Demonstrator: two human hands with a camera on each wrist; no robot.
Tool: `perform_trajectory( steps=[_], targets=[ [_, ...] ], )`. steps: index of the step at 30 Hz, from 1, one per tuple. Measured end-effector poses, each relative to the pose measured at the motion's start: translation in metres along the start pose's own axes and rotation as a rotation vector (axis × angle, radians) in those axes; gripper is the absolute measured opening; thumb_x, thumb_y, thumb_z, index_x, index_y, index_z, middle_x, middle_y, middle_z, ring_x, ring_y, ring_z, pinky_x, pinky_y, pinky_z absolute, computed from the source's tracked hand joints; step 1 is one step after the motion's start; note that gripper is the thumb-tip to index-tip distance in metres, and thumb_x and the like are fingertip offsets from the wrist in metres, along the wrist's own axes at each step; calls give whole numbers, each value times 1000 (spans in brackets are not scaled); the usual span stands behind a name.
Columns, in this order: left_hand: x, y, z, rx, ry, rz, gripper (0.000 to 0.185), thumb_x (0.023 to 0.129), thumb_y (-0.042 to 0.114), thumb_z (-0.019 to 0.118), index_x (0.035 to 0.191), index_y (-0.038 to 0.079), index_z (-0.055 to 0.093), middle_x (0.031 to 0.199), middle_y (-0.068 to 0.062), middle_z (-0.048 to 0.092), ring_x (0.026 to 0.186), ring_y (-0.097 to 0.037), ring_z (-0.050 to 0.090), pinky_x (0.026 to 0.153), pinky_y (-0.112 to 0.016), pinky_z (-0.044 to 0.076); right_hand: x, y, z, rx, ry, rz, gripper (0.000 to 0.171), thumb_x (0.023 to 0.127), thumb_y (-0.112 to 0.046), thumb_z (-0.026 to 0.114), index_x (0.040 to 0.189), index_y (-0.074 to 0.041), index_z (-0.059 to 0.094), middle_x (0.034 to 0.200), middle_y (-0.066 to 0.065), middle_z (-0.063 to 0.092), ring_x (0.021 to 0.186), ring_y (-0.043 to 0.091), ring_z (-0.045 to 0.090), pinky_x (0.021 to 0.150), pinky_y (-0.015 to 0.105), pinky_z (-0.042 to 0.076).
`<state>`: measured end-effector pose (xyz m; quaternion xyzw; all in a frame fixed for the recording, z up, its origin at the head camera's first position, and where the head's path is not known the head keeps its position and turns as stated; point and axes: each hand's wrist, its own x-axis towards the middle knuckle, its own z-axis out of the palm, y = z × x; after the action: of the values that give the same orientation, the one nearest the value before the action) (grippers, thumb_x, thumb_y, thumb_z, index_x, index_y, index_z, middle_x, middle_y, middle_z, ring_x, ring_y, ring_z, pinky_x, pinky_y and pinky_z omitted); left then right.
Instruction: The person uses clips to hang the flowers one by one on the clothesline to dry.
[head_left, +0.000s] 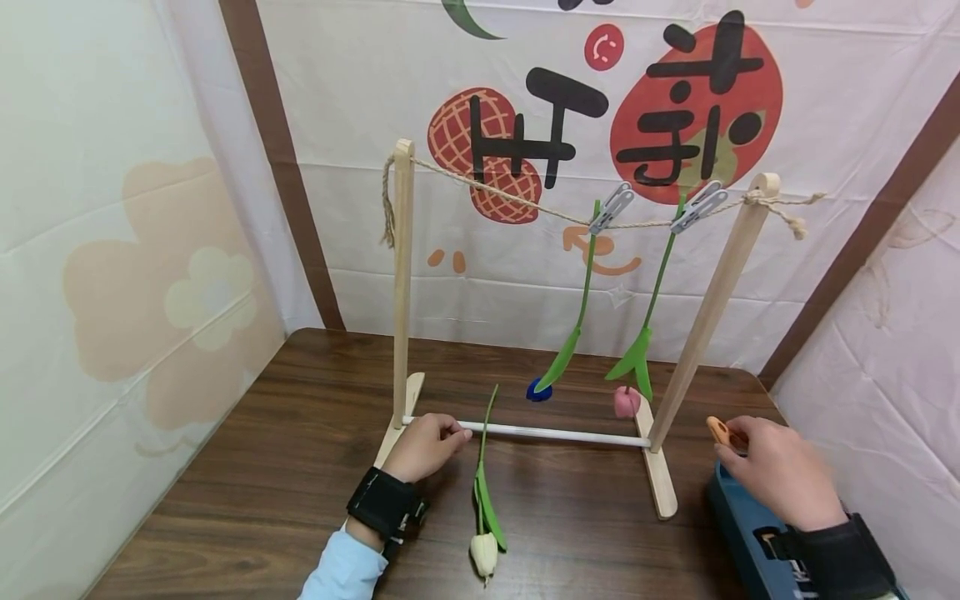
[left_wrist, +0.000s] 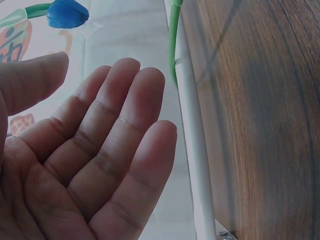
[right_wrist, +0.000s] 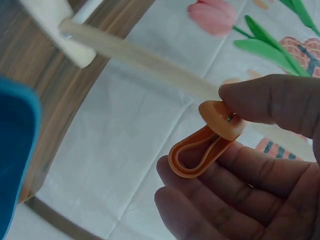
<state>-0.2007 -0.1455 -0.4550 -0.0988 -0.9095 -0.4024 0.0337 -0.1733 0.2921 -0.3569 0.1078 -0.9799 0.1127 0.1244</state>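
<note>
My right hand pinches an orange clothespin between thumb and fingers, above a blue bin at the table's right. With its fingers loosely bent and nothing in them, my left hand is by the white rod low on a wooden stand. Just right of it an artificial white tulip lies on the table, its stem pointing away. From the stand's rope a blue tulip and a pink tulip hang bloom-down, each stem clipped by a grey clothespin.
Two wooden posts rise from flat feet, the left post and the leaning right post. The dark wooden table extends to a printed cloth backdrop. Cloth also hangs at both sides.
</note>
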Motion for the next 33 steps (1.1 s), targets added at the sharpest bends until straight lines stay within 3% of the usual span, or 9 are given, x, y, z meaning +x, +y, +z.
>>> perform_trajectory(
  steps=[18,27,33],
  targets=[
    [0,-2,-2,-5,-4,-8,25,97,26,63,83,8,71,65,4,54,55,-13,45,52,-30,39,12,-47,18,164,84,-49,30,83,-15,76,104,5,69,89,14,68,75,27,64,63,46,51],
    [1,-3,-1,-2,1,-7,25,97,27,62,80,10,69,63,3,53,53,-13,45,51,-30,38,17,-67,34,270,71,-56,26,83,-14,76,104,1,71,86,8,67,74,21,62,60,40,51],
    [2,-4,-1,-8,-1,-3,26,97,28,62,81,8,70,63,4,53,53,-12,45,51,-30,39,19,-76,46,328,80,-76,32,84,-15,77,109,2,70,96,14,69,83,28,67,66,44,54]
  ],
)
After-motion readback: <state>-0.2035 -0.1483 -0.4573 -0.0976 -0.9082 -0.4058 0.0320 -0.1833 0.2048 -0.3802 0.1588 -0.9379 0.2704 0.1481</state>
